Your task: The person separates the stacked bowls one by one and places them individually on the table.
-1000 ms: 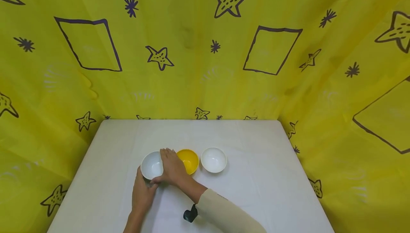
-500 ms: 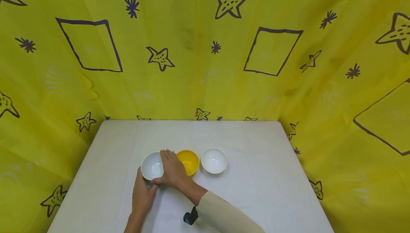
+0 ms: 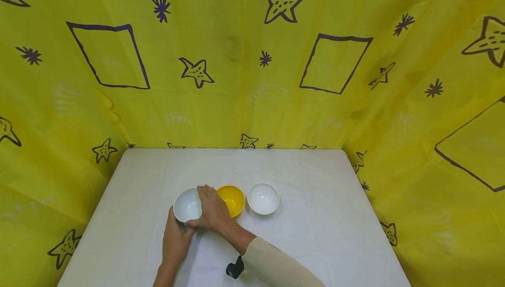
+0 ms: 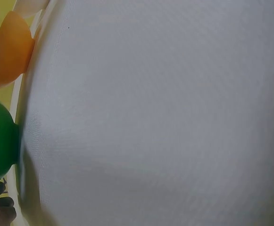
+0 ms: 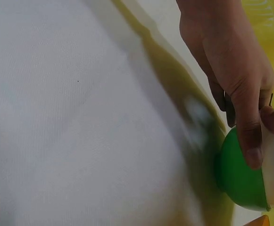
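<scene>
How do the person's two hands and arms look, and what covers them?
The left hand and right hand are ungloved. No sleeve shows on the left forearm. A beige sleeve with a small dark marking covers the right arm; a black object shows beside its cuff.

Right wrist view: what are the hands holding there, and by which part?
The left hand grips the green bowl by its side; the right hand holds the white bowl nested in it, by the rim.
</scene>
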A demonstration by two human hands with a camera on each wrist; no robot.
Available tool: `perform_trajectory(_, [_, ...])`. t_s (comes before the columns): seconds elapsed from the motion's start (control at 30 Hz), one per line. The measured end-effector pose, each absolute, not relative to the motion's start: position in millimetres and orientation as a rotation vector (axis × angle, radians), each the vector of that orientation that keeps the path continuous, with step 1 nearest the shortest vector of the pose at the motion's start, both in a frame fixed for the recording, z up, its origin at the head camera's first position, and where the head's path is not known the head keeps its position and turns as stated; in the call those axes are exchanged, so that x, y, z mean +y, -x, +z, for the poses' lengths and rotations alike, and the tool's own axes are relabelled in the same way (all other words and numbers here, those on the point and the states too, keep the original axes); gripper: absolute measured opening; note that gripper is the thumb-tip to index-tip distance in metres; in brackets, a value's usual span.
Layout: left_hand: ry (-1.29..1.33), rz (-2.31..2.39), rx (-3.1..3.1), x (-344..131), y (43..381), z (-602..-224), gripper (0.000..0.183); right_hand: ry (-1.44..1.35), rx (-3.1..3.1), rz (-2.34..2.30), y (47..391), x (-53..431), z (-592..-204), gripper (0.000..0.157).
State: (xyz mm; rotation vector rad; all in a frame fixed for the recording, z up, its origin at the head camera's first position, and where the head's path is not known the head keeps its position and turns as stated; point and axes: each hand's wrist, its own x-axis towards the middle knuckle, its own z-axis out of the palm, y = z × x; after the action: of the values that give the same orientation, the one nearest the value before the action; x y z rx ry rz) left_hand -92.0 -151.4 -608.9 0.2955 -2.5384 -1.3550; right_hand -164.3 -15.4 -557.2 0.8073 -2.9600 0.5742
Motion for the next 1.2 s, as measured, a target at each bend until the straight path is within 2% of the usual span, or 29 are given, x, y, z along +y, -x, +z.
perform_trajectory(0.67, [-0.307,-1.329,-2.550,-150,96,-612,0.089,-0.733,-2.900,0.722,160,-2,-533,0.106])
perform_trajectory(1.2, [-0.293,-1.325,-2.539,-151,95,-613,0.096,-0.558,-2.704,1.007,165,55,-509,0.108])
